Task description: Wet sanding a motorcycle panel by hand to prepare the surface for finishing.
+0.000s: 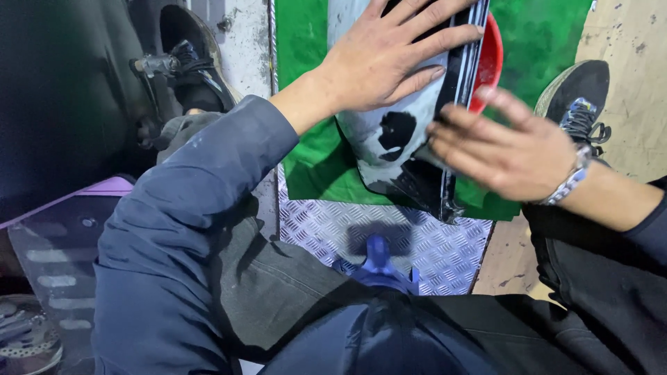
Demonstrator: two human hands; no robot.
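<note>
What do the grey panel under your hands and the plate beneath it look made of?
Grey panel: probably painted plastic or metal; matte grey coat with black patches showing through. Plate: looks like metal tread plate, shiny silver with a raised diamond pattern.

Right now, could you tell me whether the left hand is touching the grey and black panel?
Touching. The head view shows the left hand lying flat, palm down and fingers spread, directly on the grey and black panel, with no gap visible beneath it.

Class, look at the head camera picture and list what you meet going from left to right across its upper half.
Black shoe → left hand flat on the grey and black panel → red rim → right hand → metal watch strap → second black shoe.
</note>
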